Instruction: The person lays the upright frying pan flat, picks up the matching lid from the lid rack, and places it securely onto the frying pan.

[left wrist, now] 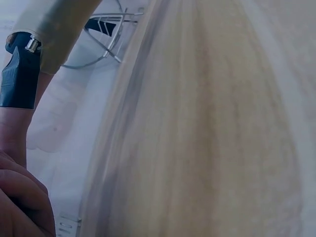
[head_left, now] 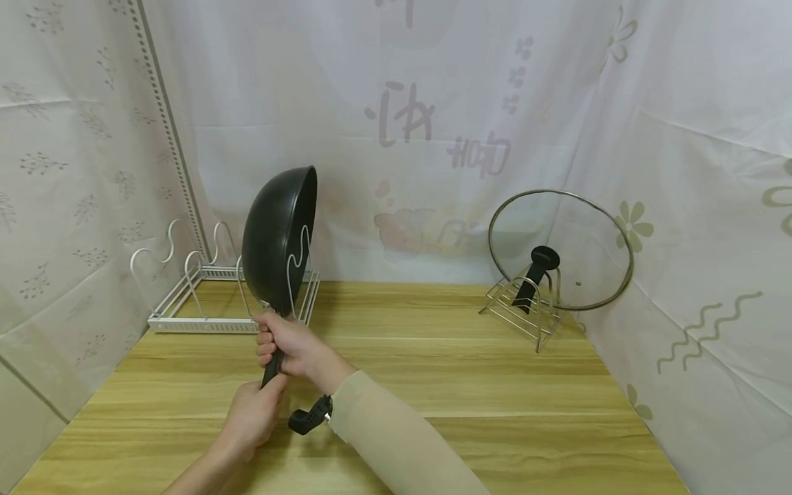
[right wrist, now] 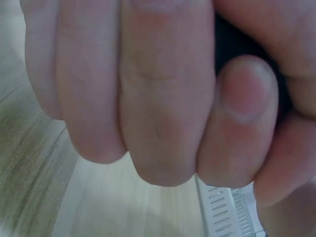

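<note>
A black wok [head_left: 275, 240] stands on its side at the right end of a white wire pan rack [head_left: 204, 326], between its curved dividers, its hollow facing right. Its handle points down toward the front of the table. My right hand [head_left: 293, 347] grips that handle close to the wok's body; in the right wrist view its curled fingers [right wrist: 163, 98] cover most of the dark handle. Lower down, my left hand [head_left: 256, 412] holds the handle's end, thumb along it. Its far fingers are hidden in the head view.
A glass lid [head_left: 588, 240] with a black knob leans in a small metal wire stand [head_left: 513, 320] at the back right; a black-handled piece is there too. Patterned cloth [head_left: 396, 82] hangs behind and beside the wooden table [head_left: 464, 385].
</note>
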`<state>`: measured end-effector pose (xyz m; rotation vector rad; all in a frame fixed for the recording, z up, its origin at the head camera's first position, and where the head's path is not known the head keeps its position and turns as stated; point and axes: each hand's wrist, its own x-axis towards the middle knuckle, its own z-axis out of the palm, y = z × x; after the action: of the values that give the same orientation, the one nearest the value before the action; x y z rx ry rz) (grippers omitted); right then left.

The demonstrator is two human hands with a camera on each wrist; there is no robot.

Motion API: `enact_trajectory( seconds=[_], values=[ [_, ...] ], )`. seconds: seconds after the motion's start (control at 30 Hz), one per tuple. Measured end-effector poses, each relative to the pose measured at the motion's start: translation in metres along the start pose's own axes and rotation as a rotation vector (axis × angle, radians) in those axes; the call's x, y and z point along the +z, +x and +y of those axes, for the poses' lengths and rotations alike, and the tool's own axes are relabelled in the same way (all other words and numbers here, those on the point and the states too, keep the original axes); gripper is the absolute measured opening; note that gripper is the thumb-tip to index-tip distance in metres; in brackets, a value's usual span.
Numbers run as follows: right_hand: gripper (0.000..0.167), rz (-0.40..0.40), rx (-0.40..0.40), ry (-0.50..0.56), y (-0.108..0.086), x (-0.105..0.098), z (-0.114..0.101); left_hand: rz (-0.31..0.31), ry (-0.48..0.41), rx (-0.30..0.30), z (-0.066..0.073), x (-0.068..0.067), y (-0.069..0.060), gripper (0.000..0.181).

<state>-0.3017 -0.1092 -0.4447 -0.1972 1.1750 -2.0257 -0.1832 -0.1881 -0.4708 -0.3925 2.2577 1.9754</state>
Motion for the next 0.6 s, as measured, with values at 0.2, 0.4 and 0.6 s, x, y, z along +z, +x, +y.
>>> enact_trajectory(
  seconds=[0.2, 0.4, 0.6],
  values=[
    [0.05, -0.003, 0.001, -0.017, -0.004, 0.006, -0.007, -0.006, 0.017, 0.013, 0.005, -0.002, -0.002, 0.046],
    [0.05, -0.014, -0.005, -0.026, -0.009, 0.013, -0.012, 0.003, 0.046, 0.027, 0.009, -0.004, -0.004, 0.044],
    [0.049, -0.032, -0.017, -0.042, -0.014, 0.018, -0.018, 0.043, 0.123, 0.051, 0.013, -0.006, -0.005, 0.042]
  ],
)
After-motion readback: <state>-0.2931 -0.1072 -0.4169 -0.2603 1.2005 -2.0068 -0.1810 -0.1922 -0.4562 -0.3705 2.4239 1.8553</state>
